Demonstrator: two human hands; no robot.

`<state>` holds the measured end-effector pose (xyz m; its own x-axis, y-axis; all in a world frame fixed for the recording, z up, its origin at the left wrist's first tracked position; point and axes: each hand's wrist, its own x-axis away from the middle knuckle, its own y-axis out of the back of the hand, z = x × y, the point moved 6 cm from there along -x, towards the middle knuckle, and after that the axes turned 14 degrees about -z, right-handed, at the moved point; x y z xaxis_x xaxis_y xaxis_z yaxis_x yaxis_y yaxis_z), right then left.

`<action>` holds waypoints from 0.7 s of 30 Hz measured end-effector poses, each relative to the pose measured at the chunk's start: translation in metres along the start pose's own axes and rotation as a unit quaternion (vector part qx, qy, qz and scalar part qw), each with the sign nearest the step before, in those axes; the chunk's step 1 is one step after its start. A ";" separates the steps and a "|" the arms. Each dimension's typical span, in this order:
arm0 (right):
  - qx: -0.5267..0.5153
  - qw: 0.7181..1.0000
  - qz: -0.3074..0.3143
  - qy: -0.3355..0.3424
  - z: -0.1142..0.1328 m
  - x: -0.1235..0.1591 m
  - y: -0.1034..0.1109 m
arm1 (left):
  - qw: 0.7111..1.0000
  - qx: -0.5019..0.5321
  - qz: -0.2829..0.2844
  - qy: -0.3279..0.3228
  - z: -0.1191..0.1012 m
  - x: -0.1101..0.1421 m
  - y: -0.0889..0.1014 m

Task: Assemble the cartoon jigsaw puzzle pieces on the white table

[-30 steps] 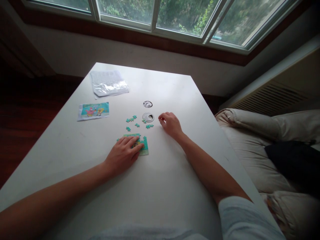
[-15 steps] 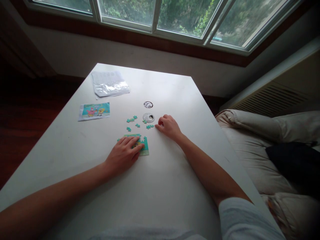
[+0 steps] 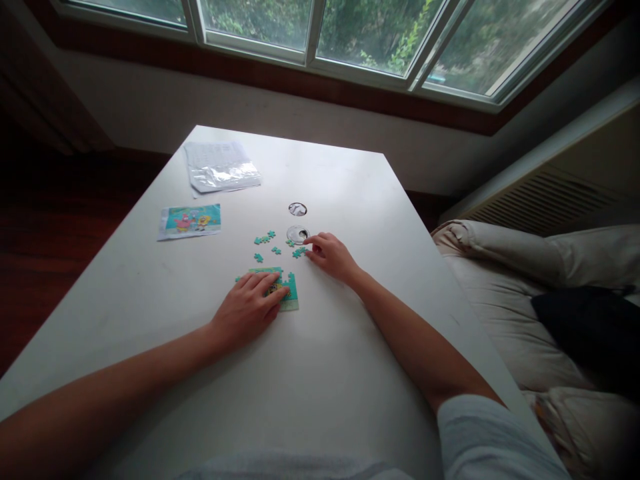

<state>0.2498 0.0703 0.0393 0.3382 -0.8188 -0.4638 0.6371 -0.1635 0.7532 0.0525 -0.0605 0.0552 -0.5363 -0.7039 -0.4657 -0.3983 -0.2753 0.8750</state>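
Observation:
A partly joined jigsaw puzzle [image 3: 291, 293] in green and yellow lies on the white table. My left hand [image 3: 249, 303] rests flat over its left part, fingers spread, hiding much of the picture. Just beyond the puzzle are several loose jigsaw pieces, among them one piece [image 3: 258, 257] on the left and another [image 3: 277, 251] in the middle. My right hand [image 3: 333, 257] is beside the right-hand pieces [image 3: 299, 253], index finger and thumb apart at their edge. Whether the fingertips touch a piece I cannot tell.
Two round inserts are set in the table [image 3: 345, 193], the nearer insert [image 3: 295, 231] close behind the pieces. A picture sheet [image 3: 193, 220] with cartoon figures lies at the left. Papers in a clear sleeve [image 3: 223, 167] are farther back. A cushioned seat [image 3: 500, 267] stands at the right.
My right hand has moved slightly left to the loose pieces, and its index finger now stretches out, apart from the thumb. My left hand stays on the puzzle.

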 end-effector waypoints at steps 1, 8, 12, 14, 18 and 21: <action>0.002 1.000 0.003 0.008 0.002 0.000 -0.001 | 1.000 0.001 0.001 0.001 0.000 0.000 0.000; 0.039 0.999 0.008 0.013 0.003 0.001 0.001 | 1.000 0.001 0.003 0.001 -0.001 -0.001 0.001; 0.051 0.999 0.008 0.006 0.003 0.001 0.002 | 1.000 0.004 -0.004 0.000 -0.001 -0.001 0.001; 0.052 0.999 0.011 0.005 0.004 0.000 0.003 | 1.000 0.005 -0.006 0.001 0.000 0.000 0.001; 0.030 0.999 0.023 0.009 0.004 0.000 0.003 | 1.000 0.004 -0.004 0.002 0.000 0.000 0.000; 0.000 0.999 0.037 0.018 0.003 0.000 0.002 | 1.000 0.008 -0.006 0.003 0.000 0.000 0.000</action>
<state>0.2494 0.0688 0.0426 0.4095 -0.8081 -0.4234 0.6091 -0.1033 0.7863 0.0521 -0.0604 0.0555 -0.5264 -0.7046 -0.4759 -0.4174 -0.2735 0.8666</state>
